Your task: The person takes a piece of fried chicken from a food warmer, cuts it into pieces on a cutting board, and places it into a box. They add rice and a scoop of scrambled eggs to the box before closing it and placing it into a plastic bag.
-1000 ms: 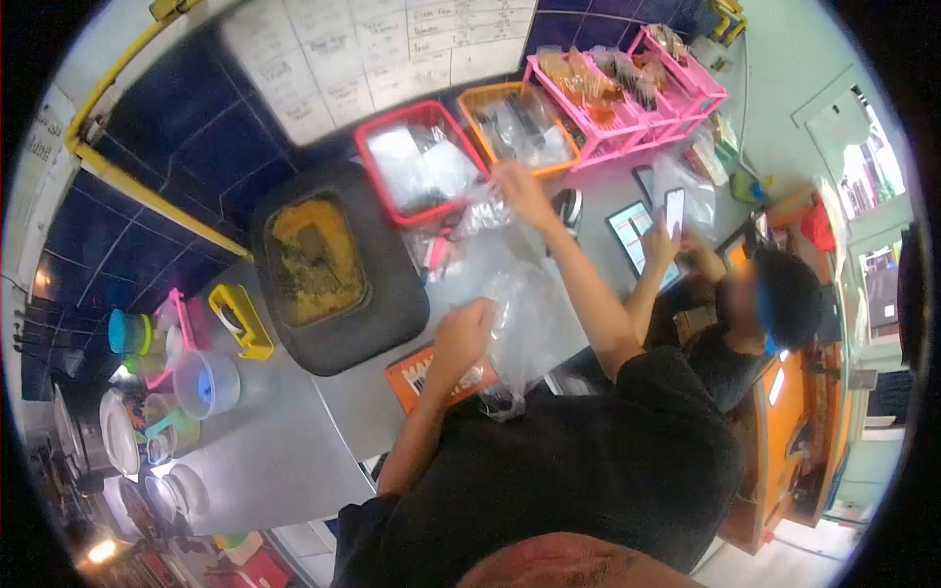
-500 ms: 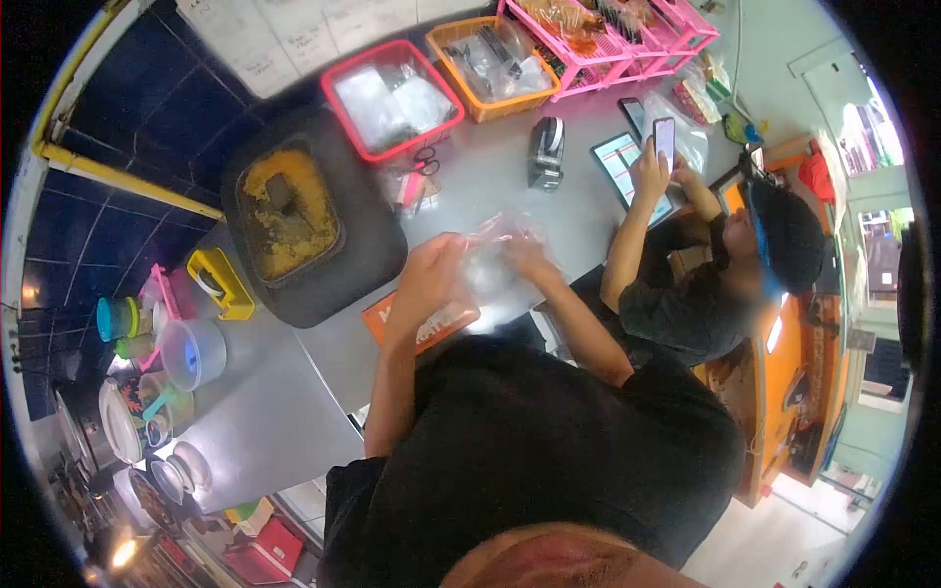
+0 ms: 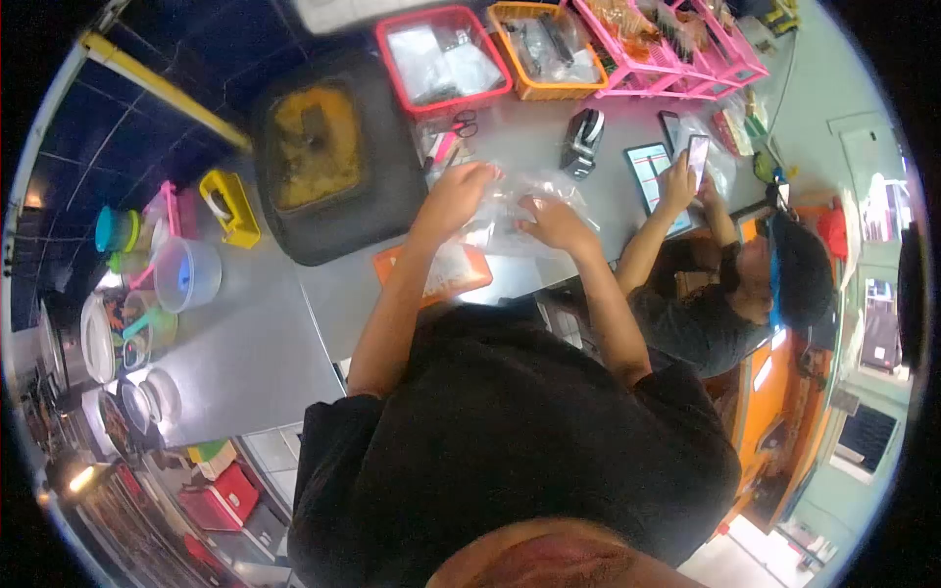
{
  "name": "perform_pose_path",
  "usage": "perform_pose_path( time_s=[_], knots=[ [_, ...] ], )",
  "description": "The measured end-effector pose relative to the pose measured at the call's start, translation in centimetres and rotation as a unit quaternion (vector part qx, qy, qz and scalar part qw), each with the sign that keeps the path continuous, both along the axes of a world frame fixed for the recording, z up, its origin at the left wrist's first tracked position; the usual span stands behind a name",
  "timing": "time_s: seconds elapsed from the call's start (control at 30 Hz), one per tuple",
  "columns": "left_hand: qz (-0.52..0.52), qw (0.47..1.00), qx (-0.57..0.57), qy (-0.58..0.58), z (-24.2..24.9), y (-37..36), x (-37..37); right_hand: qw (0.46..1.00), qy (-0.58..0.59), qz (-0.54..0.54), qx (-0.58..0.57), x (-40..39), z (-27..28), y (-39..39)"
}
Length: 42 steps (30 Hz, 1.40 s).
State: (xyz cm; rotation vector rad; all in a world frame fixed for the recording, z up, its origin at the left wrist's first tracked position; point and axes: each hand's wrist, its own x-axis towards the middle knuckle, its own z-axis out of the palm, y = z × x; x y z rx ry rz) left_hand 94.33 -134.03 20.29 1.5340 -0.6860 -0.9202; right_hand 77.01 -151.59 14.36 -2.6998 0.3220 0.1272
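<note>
A clear plastic bag (image 3: 505, 211) lies spread over the metal counter between my two hands. My left hand (image 3: 457, 201) pinches the bag's left side near its top. On the bag's right part rests my right hand (image 3: 559, 223), its fingers bent against the plastic; whether they grip it is unclear. Below my left wrist, partly covered by the forearm, is an orange packet (image 3: 461, 271) with pale lettering.
A black tray with yellow residue (image 3: 319, 147) stands left. Behind are scissors (image 3: 465, 123), a red basket (image 3: 441, 59), an orange basket (image 3: 549, 49), a pink rack (image 3: 667, 49) and a black tape dispenser (image 3: 583, 142). A co-worker holds a phone (image 3: 697, 159) over a tablet (image 3: 655, 176).
The bag, lifted and bunched between my hands before, is now lower and spread wider. My hands are farther apart. The whole view has shifted, so the counter items appear higher.
</note>
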Motion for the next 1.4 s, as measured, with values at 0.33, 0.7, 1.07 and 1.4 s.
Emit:
perform_pose_path(
  time_s=[0.33, 0.7, 1.07, 1.4],
  knots=[
    [-0.014, 0.997, -0.077, -0.017, -2.1, -0.3, 1.2, 0.922, 0.017, 0.183, 0.340, 1.2, 14.6, 9.8],
    [0.137, 0.877, -0.039, -0.459, -0.4, -0.3, 3.2, 0.968, -0.047, 0.232, -0.087, 4.8, 2.7, 14.7],
    [-0.028, 0.963, 0.093, -0.251, 0.5, -0.1, 3.8, 0.891, -0.198, 0.364, 0.188, 11.4, 1.7, 29.4],
    [0.101, 0.994, 0.042, -0.030, 1.4, 2.1, 3.7, 0.933, -0.109, 0.319, 0.123, 8.4, -1.7, 19.1]
  ],
)
